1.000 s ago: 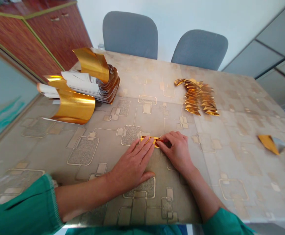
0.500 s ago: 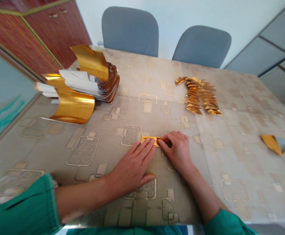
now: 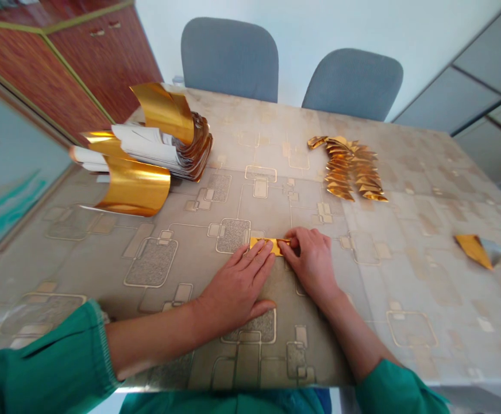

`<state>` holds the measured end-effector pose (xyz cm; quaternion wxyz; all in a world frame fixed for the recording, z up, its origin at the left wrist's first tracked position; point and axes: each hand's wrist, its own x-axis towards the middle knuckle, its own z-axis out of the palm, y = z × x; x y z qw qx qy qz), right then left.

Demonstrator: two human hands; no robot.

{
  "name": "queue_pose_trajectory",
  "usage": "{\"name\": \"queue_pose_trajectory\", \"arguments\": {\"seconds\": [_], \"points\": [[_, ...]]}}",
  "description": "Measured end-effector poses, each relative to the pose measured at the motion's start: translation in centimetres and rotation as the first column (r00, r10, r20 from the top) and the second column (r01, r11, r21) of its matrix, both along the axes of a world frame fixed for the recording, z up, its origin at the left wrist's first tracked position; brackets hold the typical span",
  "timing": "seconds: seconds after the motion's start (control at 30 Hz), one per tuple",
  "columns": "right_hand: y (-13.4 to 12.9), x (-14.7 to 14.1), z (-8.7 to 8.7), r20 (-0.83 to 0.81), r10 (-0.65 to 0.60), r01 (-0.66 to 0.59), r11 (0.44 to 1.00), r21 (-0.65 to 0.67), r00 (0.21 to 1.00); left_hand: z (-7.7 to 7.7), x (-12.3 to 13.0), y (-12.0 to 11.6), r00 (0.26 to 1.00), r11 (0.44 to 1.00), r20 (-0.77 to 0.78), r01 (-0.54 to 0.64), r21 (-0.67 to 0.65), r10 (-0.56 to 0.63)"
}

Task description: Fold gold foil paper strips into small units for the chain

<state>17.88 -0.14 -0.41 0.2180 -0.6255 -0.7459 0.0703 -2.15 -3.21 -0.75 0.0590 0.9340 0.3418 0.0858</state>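
Observation:
A narrow folded strip of gold foil paper point(image 3: 255, 242) lies on the patterned tablecloth point(image 3: 199, 241) in front of me. My left hand point(image 3: 237, 287) rests flat on it, fingertips on the strip and thumb stretched out to the side. At the strip's right end, my right hand point(image 3: 311, 261) pinches the paper between thumb and curled fingers. Part of the strip is hidden under the fingers.
Curled gold and white sheets point(image 3: 141, 187) are stacked at the back left. Rows of folded gold pieces point(image 3: 354, 167) lie at the back right. A loose gold piece point(image 3: 472, 250) is far right. Two grey chairs point(image 3: 231, 60) stand behind the table.
The whole view has shifted slightly. Both hands keep nearly the same place on the strip, and no other clear movement shows.

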Motion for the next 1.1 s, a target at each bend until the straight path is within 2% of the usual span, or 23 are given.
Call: {"name": "queue_pose_trajectory", "arguments": {"seconds": [0.2, 0.33, 0.43, 0.53, 0.7, 0.87, 1.1], "points": [[-0.2, 0.5, 0.4, 0.075, -0.028, 0.022, 0.997, 0.074, 0.997, 0.0, -0.1, 0.1, 1.0, 1.0, -0.005, 0.0, 0.022, 0.0], [-2.2, 0.0, 1.5, 0.097, 0.108, -0.122, 0.981, 0.151, 0.989, 0.2, -0.1, 0.2, 1.0, 1.0, -0.011, -0.015, 0.022, 0.016], [-4.0, -0.7, 1.4, 0.145, 0.188, -0.211, 0.964, 0.163, 0.971, 0.4, 0.0, 0.2, 0.999, 1.0, -0.028, -0.025, 0.002, 0.025], [-4.9, -0.9, 0.9, 0.212, 0.166, -0.204, 0.964, 0.171, 0.963, 0.5, 0.0, 0.2, 0.999, 0.999, -0.037, -0.032, -0.011, 0.032], [-5.1, -0.6, 0.5, 0.287, 0.139, -0.194, 0.966, 0.173, 0.948, 0.4, -0.3, 0.5, 0.999, 0.999, -0.034, -0.033, -0.012, 0.033], [-4.9, -0.5, 0.6, 0.296, 0.137, -0.194, 0.966, 0.174, 0.945, 0.4, -1.0, 0.6, 0.999, 1.0, -0.04, -0.024, 0.019, 0.025], [-5.0, -0.6, 0.4, 0.295, 0.125, -0.18, 0.97, 0.166, 0.947, 0.7, -3.1, 0.2, 0.996, 0.995, -0.054, -0.07, 0.074, 0.074]]}}
